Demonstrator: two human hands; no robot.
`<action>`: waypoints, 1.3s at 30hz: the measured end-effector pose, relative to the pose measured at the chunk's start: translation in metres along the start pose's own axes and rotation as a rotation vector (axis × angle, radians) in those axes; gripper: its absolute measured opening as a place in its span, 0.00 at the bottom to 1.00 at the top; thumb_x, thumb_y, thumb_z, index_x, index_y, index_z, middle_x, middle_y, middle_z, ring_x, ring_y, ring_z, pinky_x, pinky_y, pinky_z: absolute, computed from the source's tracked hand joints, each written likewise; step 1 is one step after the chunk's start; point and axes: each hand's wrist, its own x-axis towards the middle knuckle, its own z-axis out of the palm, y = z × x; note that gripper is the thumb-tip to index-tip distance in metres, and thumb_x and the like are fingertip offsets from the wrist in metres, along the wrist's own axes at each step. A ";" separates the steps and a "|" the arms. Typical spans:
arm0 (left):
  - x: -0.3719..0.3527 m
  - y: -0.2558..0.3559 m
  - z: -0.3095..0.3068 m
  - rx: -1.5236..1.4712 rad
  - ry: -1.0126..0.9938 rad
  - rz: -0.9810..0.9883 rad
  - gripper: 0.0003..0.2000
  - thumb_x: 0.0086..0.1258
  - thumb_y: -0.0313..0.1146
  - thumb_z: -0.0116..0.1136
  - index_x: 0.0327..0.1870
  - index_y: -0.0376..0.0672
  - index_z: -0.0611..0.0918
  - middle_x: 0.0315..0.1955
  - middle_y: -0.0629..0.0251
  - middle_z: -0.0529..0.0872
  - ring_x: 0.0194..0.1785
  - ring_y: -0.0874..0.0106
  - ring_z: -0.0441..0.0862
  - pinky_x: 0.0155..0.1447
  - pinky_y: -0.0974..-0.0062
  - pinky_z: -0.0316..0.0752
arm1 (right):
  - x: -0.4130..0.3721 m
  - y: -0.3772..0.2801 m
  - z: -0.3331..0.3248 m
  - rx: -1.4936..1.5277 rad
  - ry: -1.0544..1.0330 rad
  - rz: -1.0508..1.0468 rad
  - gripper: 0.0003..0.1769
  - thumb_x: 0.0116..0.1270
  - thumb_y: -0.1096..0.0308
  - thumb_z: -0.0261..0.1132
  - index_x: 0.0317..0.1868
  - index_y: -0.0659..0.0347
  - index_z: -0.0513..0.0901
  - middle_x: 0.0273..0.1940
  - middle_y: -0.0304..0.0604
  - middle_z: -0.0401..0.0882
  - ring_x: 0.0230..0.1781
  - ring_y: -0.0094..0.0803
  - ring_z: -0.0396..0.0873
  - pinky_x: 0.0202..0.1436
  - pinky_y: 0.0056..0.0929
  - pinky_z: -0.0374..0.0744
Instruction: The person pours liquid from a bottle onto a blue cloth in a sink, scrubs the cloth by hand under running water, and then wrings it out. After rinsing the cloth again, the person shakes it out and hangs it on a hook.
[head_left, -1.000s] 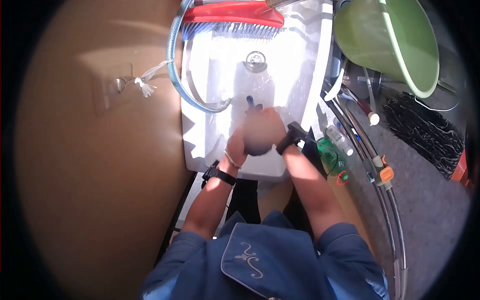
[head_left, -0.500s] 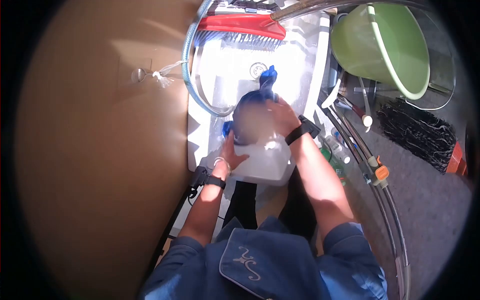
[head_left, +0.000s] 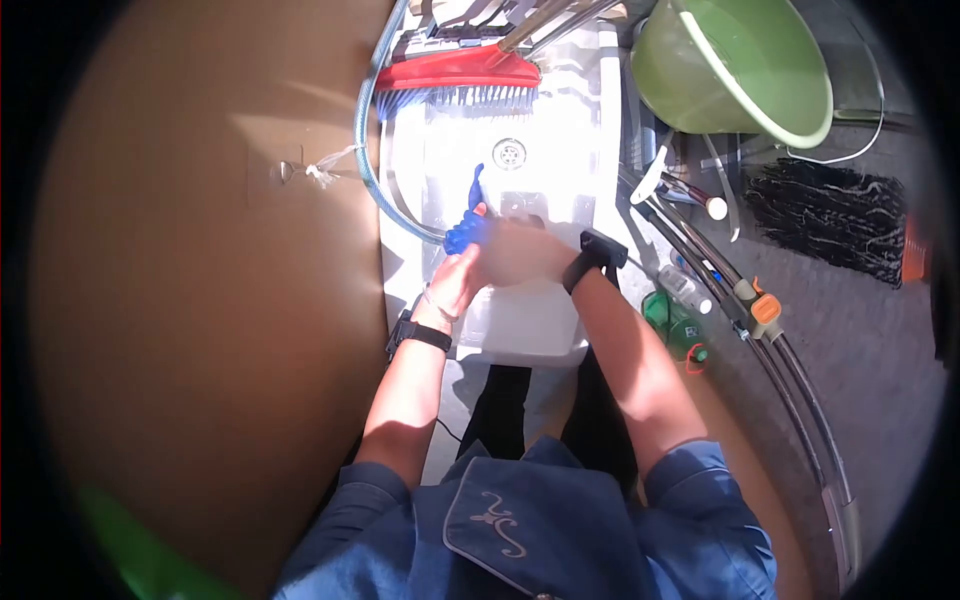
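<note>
A bunched blue cloth is held low over the white sink, with a narrow end trailing toward the drain. My left hand is closed around its near-left side, the thumb lying along it. My right hand presses in from the right, closed against the cloth and meeting the left hand. A blurred patch covers much of the right hand's fingers and the cloth between the hands. Each wrist wears a black strap.
A red broom head lies across the sink's far end. A clear blue-tinted hose curves along the left wall. On the right are a green bucket, a black mop head, metal poles and a green bottle.
The cloth was spread wider between both hands; now it is bunched at the left hand. My right hand has moved down and left, closer to my left hand. The view has shifted slightly.
</note>
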 end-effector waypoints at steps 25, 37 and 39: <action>-0.002 -0.034 -0.023 -0.231 0.231 -0.249 0.27 0.69 0.58 0.41 0.50 0.40 0.74 0.37 0.66 0.81 0.35 0.71 0.78 0.39 0.76 0.75 | -0.085 -0.120 0.108 -0.066 0.521 -0.247 0.12 0.47 0.65 0.69 0.30 0.62 0.78 0.40 0.50 0.73 0.46 0.49 0.71 0.52 0.42 0.70; 0.014 -0.079 -0.054 0.227 0.588 -0.154 0.16 0.71 0.47 0.44 0.44 0.43 0.75 0.38 0.65 0.81 0.42 0.68 0.78 0.50 0.69 0.73 | -0.029 -0.006 0.111 -0.565 0.445 0.264 0.11 0.56 0.60 0.59 0.26 0.59 0.79 0.29 0.50 0.78 0.33 0.43 0.78 0.38 0.42 0.75; 0.006 -0.072 -0.036 0.160 0.638 -0.211 0.17 0.71 0.47 0.46 0.47 0.42 0.75 0.40 0.64 0.81 0.45 0.68 0.78 0.52 0.70 0.73 | -0.027 0.008 0.094 -0.296 0.707 0.144 0.16 0.61 0.57 0.57 0.21 0.59 0.76 0.22 0.51 0.76 0.25 0.49 0.77 0.29 0.46 0.73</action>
